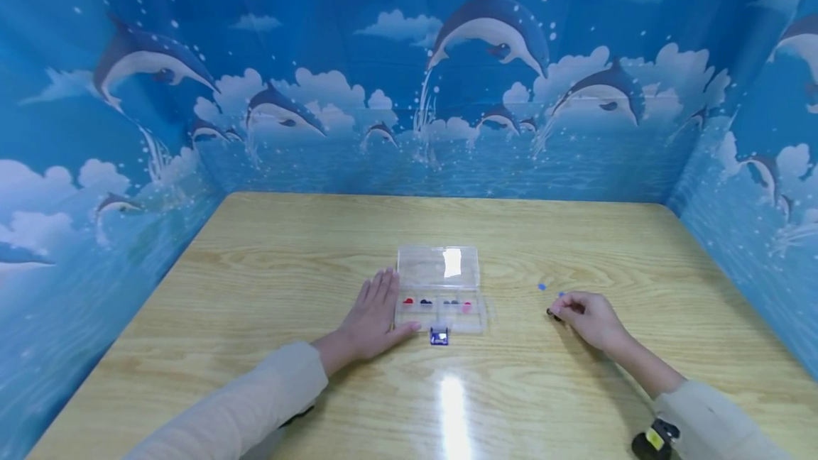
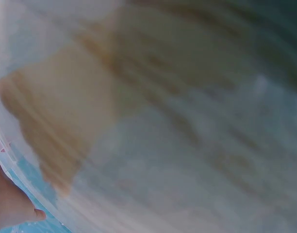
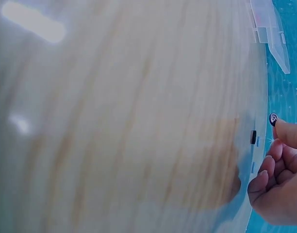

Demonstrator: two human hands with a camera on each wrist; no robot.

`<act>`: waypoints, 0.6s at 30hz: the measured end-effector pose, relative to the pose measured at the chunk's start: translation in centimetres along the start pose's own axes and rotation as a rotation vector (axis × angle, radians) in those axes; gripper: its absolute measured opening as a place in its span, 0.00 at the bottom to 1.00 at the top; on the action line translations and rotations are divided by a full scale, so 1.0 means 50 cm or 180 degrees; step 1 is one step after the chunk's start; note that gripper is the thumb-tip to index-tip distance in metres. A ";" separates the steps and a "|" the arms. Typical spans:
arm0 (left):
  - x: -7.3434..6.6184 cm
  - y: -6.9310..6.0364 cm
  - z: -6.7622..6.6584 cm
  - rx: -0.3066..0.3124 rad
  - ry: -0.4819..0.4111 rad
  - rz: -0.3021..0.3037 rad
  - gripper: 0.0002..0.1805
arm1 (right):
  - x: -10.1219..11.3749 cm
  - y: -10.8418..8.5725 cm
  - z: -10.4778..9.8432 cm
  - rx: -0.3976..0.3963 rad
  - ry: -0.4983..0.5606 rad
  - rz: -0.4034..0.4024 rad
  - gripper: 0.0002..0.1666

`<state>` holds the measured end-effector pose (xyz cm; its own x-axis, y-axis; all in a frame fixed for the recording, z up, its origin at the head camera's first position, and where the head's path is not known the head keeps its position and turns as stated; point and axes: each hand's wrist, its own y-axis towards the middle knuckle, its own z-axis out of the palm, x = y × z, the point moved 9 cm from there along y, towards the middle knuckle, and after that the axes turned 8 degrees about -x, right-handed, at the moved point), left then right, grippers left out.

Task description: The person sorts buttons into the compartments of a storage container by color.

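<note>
A clear plastic box [image 1: 418, 318] with compartments lies on the table, its transparent lid [image 1: 422, 266] folded back. Inside are small pieces: a red one [image 1: 407, 301], dark ones [image 1: 426, 302] and a pink one [image 1: 467, 307]. My left hand [image 1: 373, 314] lies with fingers extended along the box's left side, thumb at its front edge. To the right, my right hand [image 1: 591, 318] pinches a small round black disc [image 3: 273, 119] with a white marking between thumb and finger. Another black disc [image 3: 253, 137] is near those fingertips. The left wrist view shows only part of the left hand [image 2: 12, 201].
Two small blue pieces [image 1: 542, 287] lie on the wooden table [image 1: 287, 247] beyond the right hand. A purple-blue clasp-like piece [image 1: 439, 336] is at the box's front. A dolphin-print curtain [image 1: 358, 91] stands behind the table and along both sides.
</note>
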<state>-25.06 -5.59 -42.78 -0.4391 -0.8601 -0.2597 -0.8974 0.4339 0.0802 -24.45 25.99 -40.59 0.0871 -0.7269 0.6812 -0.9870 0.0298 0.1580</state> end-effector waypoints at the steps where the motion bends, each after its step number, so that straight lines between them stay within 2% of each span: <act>1: 0.000 0.000 0.000 -0.0001 -0.0005 0.0000 0.51 | 0.000 0.000 0.000 -0.0007 0.0008 0.0019 0.07; 18: -0.001 -0.002 -0.001 -0.0018 -0.0043 0.0020 0.51 | 0.001 0.007 0.005 -0.0098 -0.0059 0.0177 0.07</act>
<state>-24.95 -5.61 -42.71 -0.4440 -0.8537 -0.2722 -0.8949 0.4376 0.0873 -24.80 25.80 -40.66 0.0296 -0.7360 0.6763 -0.9856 0.0913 0.1424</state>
